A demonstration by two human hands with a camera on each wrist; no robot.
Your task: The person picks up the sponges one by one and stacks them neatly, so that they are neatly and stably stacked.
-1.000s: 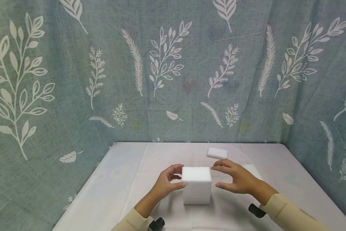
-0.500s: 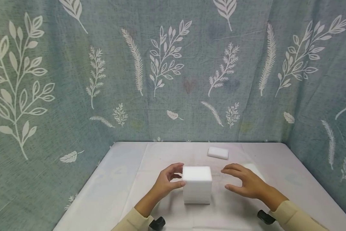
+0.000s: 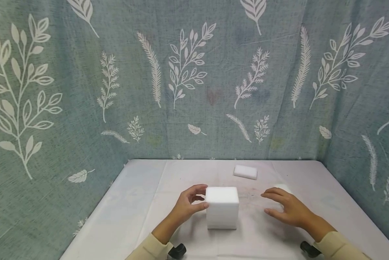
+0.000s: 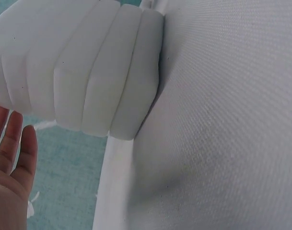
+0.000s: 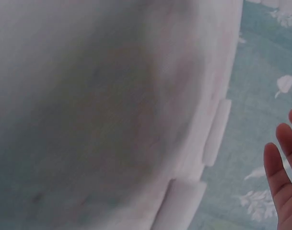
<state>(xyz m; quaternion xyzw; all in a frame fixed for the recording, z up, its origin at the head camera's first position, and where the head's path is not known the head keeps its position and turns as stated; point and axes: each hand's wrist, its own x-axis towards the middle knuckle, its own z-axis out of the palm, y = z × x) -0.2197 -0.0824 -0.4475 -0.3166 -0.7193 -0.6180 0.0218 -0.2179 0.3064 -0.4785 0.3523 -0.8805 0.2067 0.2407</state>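
A stack of several white foam sponges (image 3: 222, 207) stands upright on the white cloth. In the left wrist view its layers (image 4: 105, 72) show seams between them. My left hand (image 3: 187, 204) is at the stack's left side, fingertips and thumb at its upper edges, fingers only loosely bent. My right hand (image 3: 290, 208) hovers to the right, apart from the stack, with nothing between its spread thumb and fingers. Partly hidden behind that hand lies a flat white sponge (image 3: 282, 187). Another single sponge (image 3: 245, 172) lies farther back.
The white cloth-covered table (image 3: 142, 216) ends at a back edge against a green leaf-patterned curtain (image 3: 194, 90). That curtain also rises on the left and right sides. Both single sponges appear in the right wrist view, the nearer sponge (image 5: 180, 203) at the bottom.
My right hand has drawn away from the stack's right side, moving rightward and slightly nearer. The left hand and the stack have hardly moved.
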